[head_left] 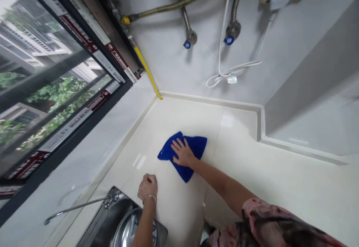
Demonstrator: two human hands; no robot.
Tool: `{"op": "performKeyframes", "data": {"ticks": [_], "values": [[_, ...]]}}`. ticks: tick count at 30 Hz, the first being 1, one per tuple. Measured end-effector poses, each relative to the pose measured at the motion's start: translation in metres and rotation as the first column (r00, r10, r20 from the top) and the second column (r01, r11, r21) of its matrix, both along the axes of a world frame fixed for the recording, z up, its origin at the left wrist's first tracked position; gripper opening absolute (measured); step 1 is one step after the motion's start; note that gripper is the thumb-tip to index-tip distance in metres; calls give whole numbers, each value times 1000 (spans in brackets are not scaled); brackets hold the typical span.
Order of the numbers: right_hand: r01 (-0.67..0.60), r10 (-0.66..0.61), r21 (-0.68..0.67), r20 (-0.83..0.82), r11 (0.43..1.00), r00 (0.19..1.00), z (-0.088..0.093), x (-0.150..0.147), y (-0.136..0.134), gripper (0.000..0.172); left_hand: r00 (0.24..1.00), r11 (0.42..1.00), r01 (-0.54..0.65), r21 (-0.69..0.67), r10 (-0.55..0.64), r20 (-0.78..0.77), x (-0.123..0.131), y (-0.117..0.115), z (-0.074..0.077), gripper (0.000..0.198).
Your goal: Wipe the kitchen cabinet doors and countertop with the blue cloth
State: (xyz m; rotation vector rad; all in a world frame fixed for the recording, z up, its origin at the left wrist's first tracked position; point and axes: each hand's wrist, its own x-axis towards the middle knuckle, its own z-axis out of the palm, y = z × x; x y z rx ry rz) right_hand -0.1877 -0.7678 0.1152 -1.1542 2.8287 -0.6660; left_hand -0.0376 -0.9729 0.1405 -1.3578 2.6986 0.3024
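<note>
The right hand (183, 153) lies open and flat on a blue cloth (197, 147), with the fingers spread apart, and it does not pinch the cloth. The cloth is on the pale surface (238, 172), a little away from the corner where the surface meets the wall, and it is soft and folded unevenly under the palm. This flat hand covers a wide part of the cloth, so the pressure can go through the palm and the fingers together. The arm reaches out long from the body, and a pink patterned sleeve (266, 221) shows at the lower right of the view.

The left hand (147, 187) is closed in a fist, with a thin bracelet (149, 197) on the wrist. I cannot see anything inside this fist. It is near the edge of a steel sink (104, 217), and I cannot tell if it touches the surface.

Around the hands, a metal faucet (75, 209) lies over the side near the window (56, 82). The sink and faucet are the closest things on the left side of the cloth. Further ahead, a yellow pipe (147, 73) comes down into the corner, and a white cord (224, 76) hangs on the wall above the surface, with two metal hoses (232, 30) beside it.
</note>
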Motion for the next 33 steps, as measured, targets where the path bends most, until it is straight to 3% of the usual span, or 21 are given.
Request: {"op": "performKeyframes", "data": {"ticks": [4,7,9,11,13,16,18,20,24,27,30,33], "values": [[-93,92,-48,-20,994,996,-8,53,24,71,994,1000,2,29,1,-113,3,3,4,35],[-58,57,-70,-23,996,998,-14,79,46,69,973,999,-13,45,23,-231,4,12,5,36],[-11,9,-74,-28,997,1000,-17,92,58,68,940,997,52,63,-27,-339,4,31,1,38],[26,-29,-70,-42,997,999,-21,104,70,67,871,974,214,69,-159,-464,5,64,-7,40],[47,-50,-54,-65,997,997,-25,116,85,65,761,908,417,50,-318,-566,13,108,-18,42],[45,-45,-1,-109,999,993,-34,134,115,64,585,757,653,8,-498,-640,34,176,-38,40],[17,-14,20,-125,1000,992,-40,143,139,68,492,665,747,-20,-572,-657,50,209,-48,46],[-41,39,-16,-130,999,991,-46,151,165,70,432,602,798,-36,-613,-662,66,227,-56,56],[-138,100,-216,-175,967,979,-57,172,220,57,338,469,881,-69,-723,-602,89,229,-65,68],[21,-91,-333,-197,943,976,-67,198,265,44,266,373,923,-100,-802,-535,97,213,-72,63],[218,-303,-353,-206,910,931,-70,224,301,43,266,375,921,-106,-804,-531,97,186,-72,63],[283,-358,-305,-226,909,906,-66,241,312,50,259,341,937,-81,-829,-495,80,152,-60,62]]}}
